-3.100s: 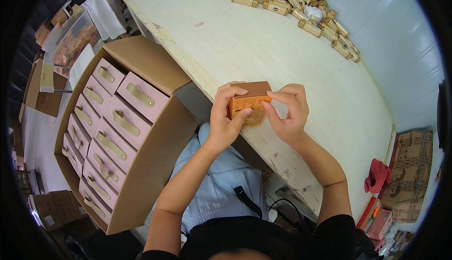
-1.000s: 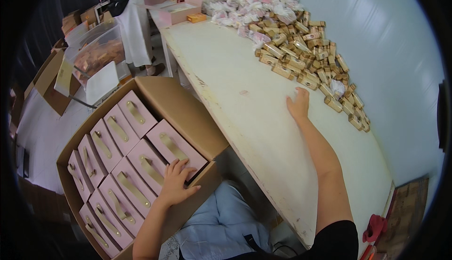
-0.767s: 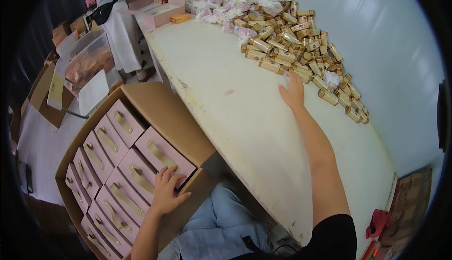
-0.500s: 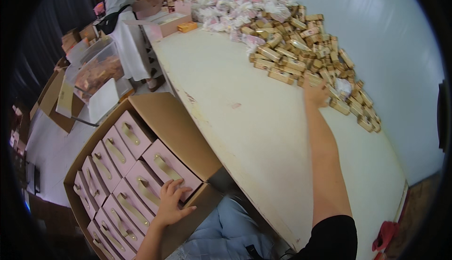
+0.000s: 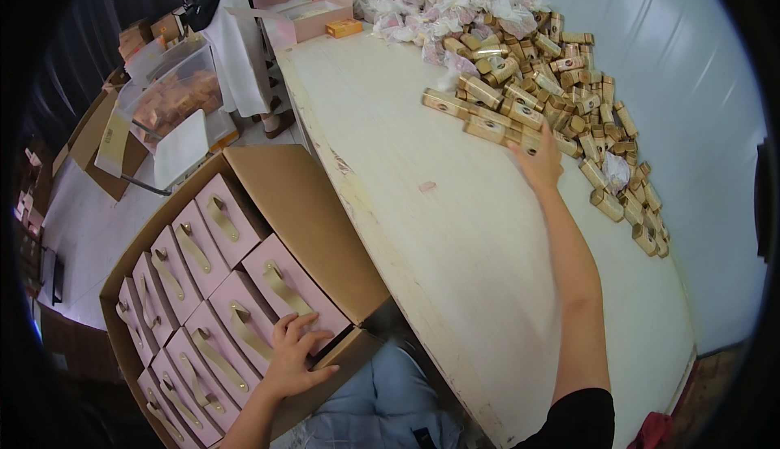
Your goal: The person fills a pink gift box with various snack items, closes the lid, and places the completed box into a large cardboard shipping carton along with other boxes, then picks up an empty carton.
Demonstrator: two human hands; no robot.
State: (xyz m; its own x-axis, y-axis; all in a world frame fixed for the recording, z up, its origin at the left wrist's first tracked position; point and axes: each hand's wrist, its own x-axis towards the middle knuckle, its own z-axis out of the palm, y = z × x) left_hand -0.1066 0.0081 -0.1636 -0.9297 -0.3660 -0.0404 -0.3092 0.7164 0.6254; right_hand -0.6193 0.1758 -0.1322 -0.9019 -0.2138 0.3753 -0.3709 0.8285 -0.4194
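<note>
While the left hand (image 5: 291, 360) lay flat with spread fingers on a pink box in the brown cardboard carton (image 5: 305, 205), the right hand (image 5: 540, 159), fingers wide and empty, touched the small gold boxes (image 5: 520, 104) heaped on the white tabletop (image 5: 455, 246), which might tumble if bumped.

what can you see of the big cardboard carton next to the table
The cardboard carton is plain brown corrugated board. It stands open beside the table, below its edge, with its flaps folded outward. Inside, pink boxes with gold ribbon handles are packed upright in two close rows that nearly fill it. The left hand rests with spread fingers on the pink box nearest the person, at the carton's near end. The right hand is away from it, stretched to the pile of small gold boxes on the table.
</note>
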